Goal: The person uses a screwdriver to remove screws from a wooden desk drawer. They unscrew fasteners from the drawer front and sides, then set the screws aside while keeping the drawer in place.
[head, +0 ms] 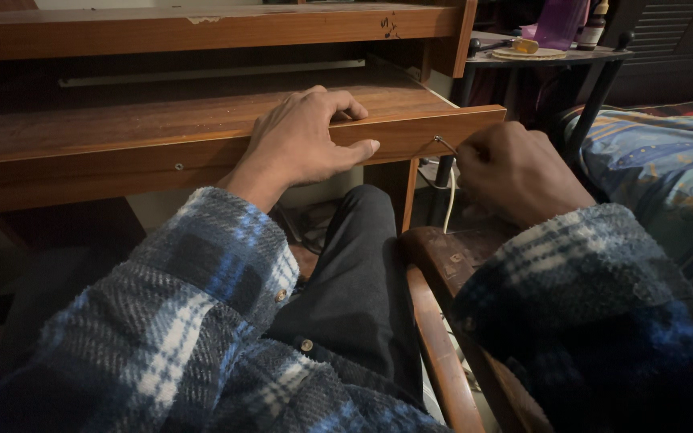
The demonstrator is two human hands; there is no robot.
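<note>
At nine o'clock from us ran the pull-out surface [122, 132] of a wooden desk, its long axis lying left to right across the view, under the desk's top board [202, 28]. Our left hand [302, 140] lay on its front edge near the middle, fingers curled over the top and thumb pressed along the front face, so it gripped the board itself and nothing else.

Moving right, the key [445, 144], a small bent metal tool, stuck out of the surface's right end, at three o'clock from the left hand and well apart from it. Its shaft pointed toward four o'clock, straight into our right hand [515, 172]. That hand was closed into a loose fist around the tool's near end; we could not tell how much of it lay inside the fingers. So the right hand was the one at the tool, the left only steadying.

Farther right, at one o'clock, stood a small table [559, 54] with a bottle [593, 28], and at three o'clock a bed [659, 160].
</note>
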